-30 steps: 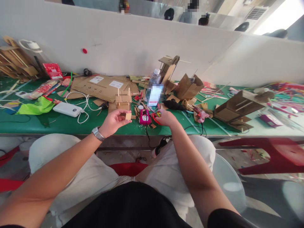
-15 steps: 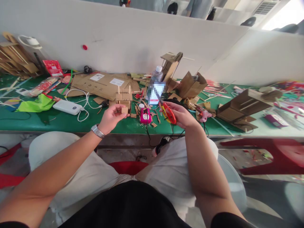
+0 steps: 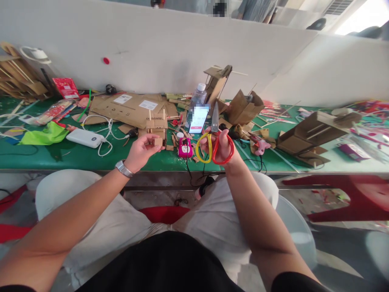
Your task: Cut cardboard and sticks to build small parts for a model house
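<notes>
Nearest my head camera are the black shirt [image 3: 164, 263] and the pale trousers [image 3: 79, 194], the knees just short of the green table [image 3: 54, 158]. Over its near edge I have my left hand [image 3: 141, 154], a metal watch [image 3: 124, 168] on the wrist, its fingers pinching a small cardboard piece [image 3: 158, 142]. My right hand [image 3: 225, 149] is turned palm up, its fingers grasping the scissors [image 3: 215, 125]: red and yellow loops toward me, blades together and pointing away. I can't tell whether the thumb passes through the red loop.

Between the hands sits a pink case [image 3: 185, 149]; well to the left lies a white power bank [image 3: 85, 138]. Just beyond my left hand stands a cardboard build [image 3: 156, 121] with upright sticks. Farther in, a lit phone [image 3: 199, 119] leans before a clear bottle [image 3: 199, 97], and a flat cardboard sheet [image 3: 103, 107] lies toward the pale wall [image 3: 182, 40].
</notes>
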A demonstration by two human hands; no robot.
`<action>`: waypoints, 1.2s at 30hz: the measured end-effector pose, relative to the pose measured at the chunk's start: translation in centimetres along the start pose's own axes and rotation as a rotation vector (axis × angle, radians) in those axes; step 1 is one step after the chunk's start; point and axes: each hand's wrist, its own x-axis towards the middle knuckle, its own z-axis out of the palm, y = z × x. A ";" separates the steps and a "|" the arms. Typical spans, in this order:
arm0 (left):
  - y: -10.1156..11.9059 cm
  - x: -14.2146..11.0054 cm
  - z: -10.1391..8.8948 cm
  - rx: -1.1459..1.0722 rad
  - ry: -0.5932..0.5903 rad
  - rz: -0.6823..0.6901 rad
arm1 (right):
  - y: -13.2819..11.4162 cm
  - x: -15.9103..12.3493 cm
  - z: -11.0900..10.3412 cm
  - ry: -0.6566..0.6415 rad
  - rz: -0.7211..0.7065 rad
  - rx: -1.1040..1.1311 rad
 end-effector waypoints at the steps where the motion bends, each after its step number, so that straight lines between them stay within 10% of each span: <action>1: 0.0 0.0 0.0 0.002 -0.001 0.003 | 0.1 0.0 0.2 0.007 -0.012 0.002; 22: 0.5 0.2 -0.2 0.064 0.011 0.063 | -0.5 -1.6 2.8 -0.250 -0.030 -0.035; 29: 0.8 0.9 -1.4 0.131 0.075 0.155 | -0.2 -2.3 3.5 -0.656 0.182 0.018; 36: 1.0 0.6 -1.2 0.210 0.065 0.184 | 1.4 -2.6 5.1 -0.787 0.335 0.071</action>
